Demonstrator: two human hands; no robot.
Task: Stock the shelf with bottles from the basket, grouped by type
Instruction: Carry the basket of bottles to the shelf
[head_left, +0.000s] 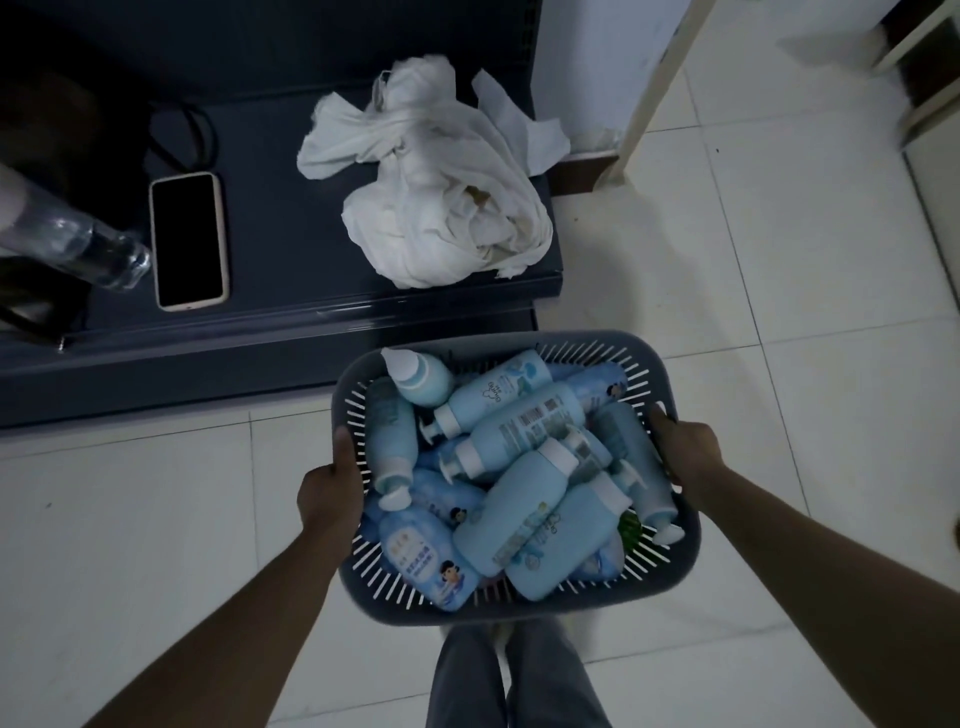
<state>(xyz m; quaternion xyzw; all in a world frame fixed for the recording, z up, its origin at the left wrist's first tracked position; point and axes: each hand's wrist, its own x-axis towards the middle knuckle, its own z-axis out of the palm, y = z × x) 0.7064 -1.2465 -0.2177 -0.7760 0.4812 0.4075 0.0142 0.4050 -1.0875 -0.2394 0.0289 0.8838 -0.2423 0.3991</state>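
left hand (328, 493), right hand (690, 447) grip basket (519, 609) | blue bottles (519, 499) | labels illegible

One basket (467, 347), at least seven blue bottles (519, 499), one phone (189, 241), one clear bottle (78, 239), one white cloth (441, 208).

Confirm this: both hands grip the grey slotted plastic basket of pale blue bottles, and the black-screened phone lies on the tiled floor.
Wrong spot: the head view shows the black-screened phone lying on the dark grey metal shelf. The rest holds.
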